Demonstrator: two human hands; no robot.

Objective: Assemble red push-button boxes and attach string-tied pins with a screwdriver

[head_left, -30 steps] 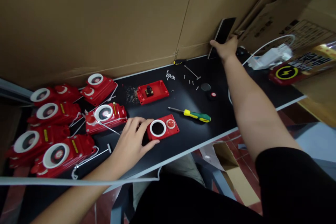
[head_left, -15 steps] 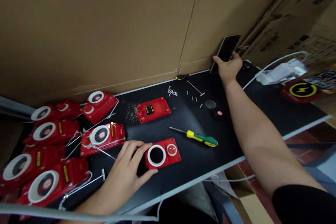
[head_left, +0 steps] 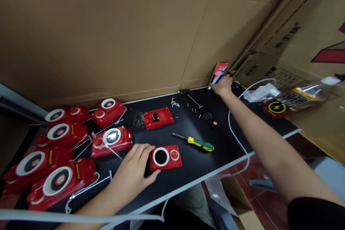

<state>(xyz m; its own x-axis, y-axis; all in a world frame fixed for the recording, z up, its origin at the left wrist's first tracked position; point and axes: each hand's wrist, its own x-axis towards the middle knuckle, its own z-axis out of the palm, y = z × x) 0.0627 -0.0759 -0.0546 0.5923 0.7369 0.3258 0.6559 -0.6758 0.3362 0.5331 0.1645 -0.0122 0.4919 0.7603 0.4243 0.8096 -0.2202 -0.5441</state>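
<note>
My left hand (head_left: 136, 165) grips the left end of a red cover plate (head_left: 167, 165) with a white ring and a small round red lens, lying on the black table. My right hand (head_left: 223, 85) reaches far back and holds a smartphone (head_left: 217, 73) upright near the cardboard; its screen is lit. Between them lies a green and yellow screwdriver (head_left: 201, 143). Behind the cover, a red housing (head_left: 165, 118) lies with its inside facing up and a small black part in it. Several screws (head_left: 192, 110) and a clear disc (head_left: 207, 115) lie to its right.
Several assembled red alarm boxes (head_left: 68, 179) with white rings and metal T-bars crowd the left. A small yellow-black screwdriver (head_left: 184, 91) lies against the cardboard wall (head_left: 121, 36). At the right are a white charger (head_left: 261, 92) with its cable and a bottle (head_left: 296, 99).
The phone's dark screen has lit up in my right hand. The camera view has shifted, so the right side shows more. My left hand stays on the red cover plate.
</note>
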